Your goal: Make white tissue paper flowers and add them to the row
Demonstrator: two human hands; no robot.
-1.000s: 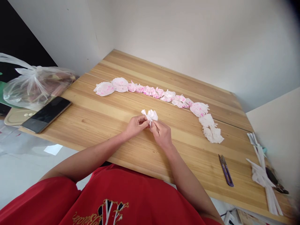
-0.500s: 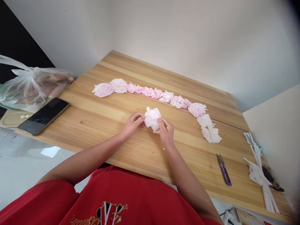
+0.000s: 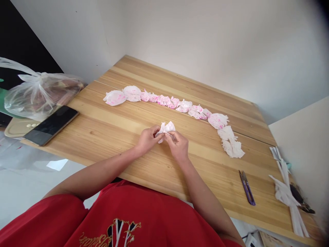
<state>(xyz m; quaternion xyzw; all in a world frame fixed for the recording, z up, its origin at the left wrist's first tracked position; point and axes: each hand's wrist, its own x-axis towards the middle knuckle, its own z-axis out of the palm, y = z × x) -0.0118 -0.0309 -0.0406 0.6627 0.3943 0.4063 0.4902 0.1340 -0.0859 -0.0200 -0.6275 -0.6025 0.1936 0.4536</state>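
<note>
White tissue-like piece held between two bare hands above the near middle part of a wooden table (image 3: 102, 140). The left hand (image 3: 148, 140) reaches in from the left, its thumb and fingers closed in a pinch on the left edge of the thin white piece (image 3: 169, 126); the right hand (image 3: 179, 145), fingers curled, pinches the same piece from the right side. The fingertips of the two hands nearly meet at its middle. The piece projects mainly beyond the fingertips on the far side, its gathered lobes spread upward, while a small flap shows below, between the hands. Whether it touches the tabletop cannot be told. Beyond the hands, well apart from them, a curved row of pink-flecked white pieces (image 3: 163, 100) runs from far left to the right, its right end bending toward the near side; neighbouring pieces lie touching or close together. To the right of the right hand lie purple-handled snips (image 3: 247, 188), blades pointing to the far side, and, near the right edge, a knotted bundle of white strips (image 3: 285, 193). At the left edge of the table rests a dark phone (image 3: 52, 125), with a clear plastic bag (image 3: 38, 97) just beyond it.
</note>
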